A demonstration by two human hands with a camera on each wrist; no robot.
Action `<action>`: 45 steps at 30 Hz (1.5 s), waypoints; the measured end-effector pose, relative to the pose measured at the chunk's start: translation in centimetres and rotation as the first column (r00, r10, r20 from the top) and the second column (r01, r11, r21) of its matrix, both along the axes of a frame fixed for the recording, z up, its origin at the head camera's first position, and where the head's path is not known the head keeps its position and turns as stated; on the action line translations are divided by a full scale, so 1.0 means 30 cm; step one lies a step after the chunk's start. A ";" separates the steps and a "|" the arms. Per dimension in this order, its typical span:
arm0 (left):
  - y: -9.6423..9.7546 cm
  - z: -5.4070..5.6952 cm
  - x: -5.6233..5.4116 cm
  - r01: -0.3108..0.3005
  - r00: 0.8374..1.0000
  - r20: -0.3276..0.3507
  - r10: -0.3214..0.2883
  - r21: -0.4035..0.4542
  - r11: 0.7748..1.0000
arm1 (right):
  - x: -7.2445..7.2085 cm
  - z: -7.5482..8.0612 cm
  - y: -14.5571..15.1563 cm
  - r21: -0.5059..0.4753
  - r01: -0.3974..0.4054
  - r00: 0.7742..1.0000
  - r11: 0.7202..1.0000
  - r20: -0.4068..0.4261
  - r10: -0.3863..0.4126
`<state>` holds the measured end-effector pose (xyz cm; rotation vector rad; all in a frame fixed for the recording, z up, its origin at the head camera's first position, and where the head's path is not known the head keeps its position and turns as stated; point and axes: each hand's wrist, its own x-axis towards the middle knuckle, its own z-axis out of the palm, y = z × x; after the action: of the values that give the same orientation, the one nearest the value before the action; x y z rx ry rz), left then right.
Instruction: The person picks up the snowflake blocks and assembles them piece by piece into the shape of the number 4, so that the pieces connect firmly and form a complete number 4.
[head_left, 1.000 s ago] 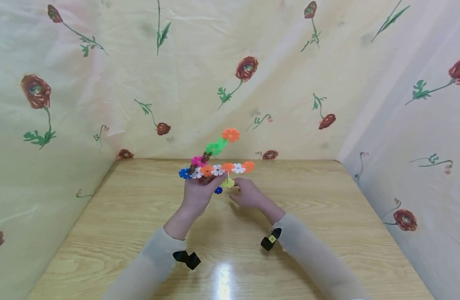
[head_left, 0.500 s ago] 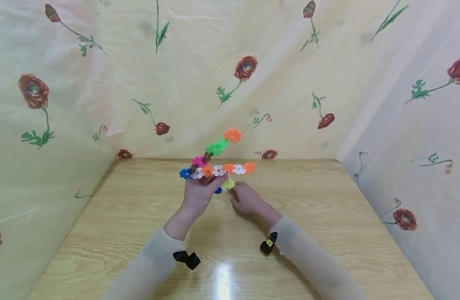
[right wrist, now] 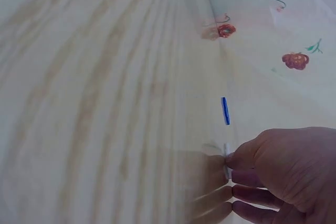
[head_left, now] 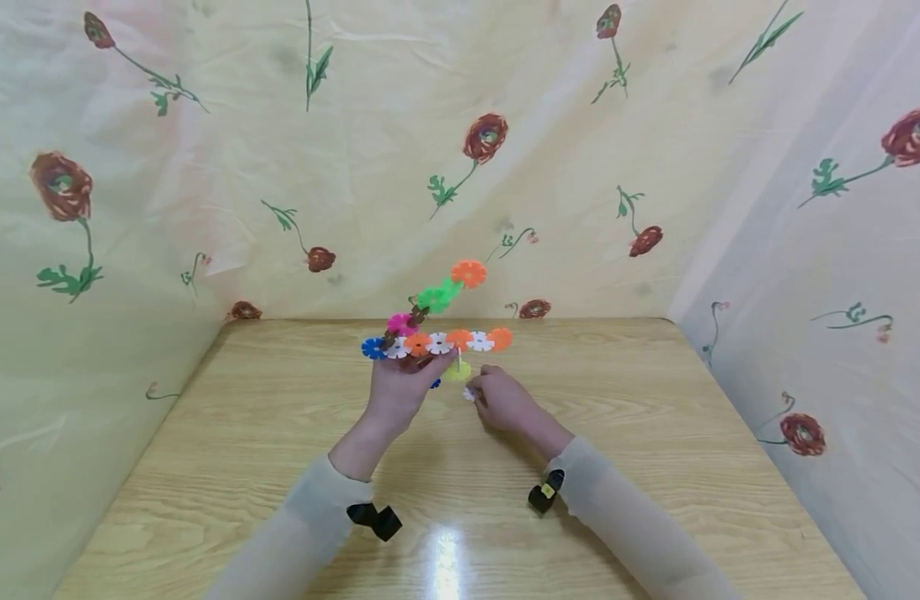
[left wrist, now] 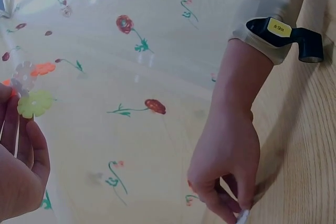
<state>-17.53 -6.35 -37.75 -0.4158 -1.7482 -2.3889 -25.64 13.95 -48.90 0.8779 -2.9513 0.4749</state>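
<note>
My left hand [head_left: 397, 390] holds a construction of notched, flower-shaped interlocking discs in front of me. Its lower row of orange and white discs [head_left: 439, 342] starts at a blue disc [head_left: 373, 348]. A second branch climbs through pink [head_left: 401, 324], brown and green discs [head_left: 433, 300] to an orange one [head_left: 469, 273]. Beneath the row, a yellow disc [head_left: 460, 371] hangs by the left thumb. Thumb and fingers of my right hand [head_left: 507, 403] pinch a loose white disc [head_left: 469, 393], seen edge-on in the right wrist view. Partly hidden by the left hand is a dark blue disc [head_left: 435, 383].
The wooden table [head_left: 280, 433] reaches back to a flower-printed cloth [head_left: 400, 158] that hangs behind it and along both sides. Each sleeve carries a black strap with a camera mount, such as the right one [left wrist: 294, 38].
My right hand has drawn slightly back from the yellow disc, and a white disc now shows between its fingers. The left hand and the construction stay nearly in place.
</note>
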 end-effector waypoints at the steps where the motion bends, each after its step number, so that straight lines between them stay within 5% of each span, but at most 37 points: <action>1: 0.000 0.000 -0.001 0.000 1.000 0.001 0.000 0.000 1.000 | -0.001 0.003 0.002 -0.003 0.006 1.000 1.000 0.007 -0.006; 17: -0.003 0.004 0.000 0.001 1.000 0.022 0.000 -0.040 0.999 | 0.004 0.025 0.014 -0.082 0.082 0.989 0.993 0.128 -0.071; 28: -0.004 0.002 0.002 0.012 0.994 0.111 -0.016 0.033 0.999 | 0.001 0.059 0.084 -0.220 0.104 0.992 0.970 0.087 -0.087; 32: -0.001 0.002 -0.002 -0.019 0.993 0.113 0.025 -0.057 0.998 | -0.006 0.113 0.119 -0.292 0.105 0.994 0.951 0.026 -0.102; 39: 0.009 0.001 -0.001 -0.015 0.998 0.060 0.020 -0.095 0.995 | 0.012 0.255 0.160 -0.487 0.107 0.983 0.867 -0.080 -0.166; 45: 0.013 -0.005 -0.001 0.028 1.000 0.007 -0.027 -0.073 0.997 | 0.054 0.352 0.145 -0.706 0.011 0.987 0.709 -0.107 -0.122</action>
<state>-17.55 -5.95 -37.91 -0.4448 -1.8485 -2.3532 -24.02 18.30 -38.33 0.6497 -2.3111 1.3446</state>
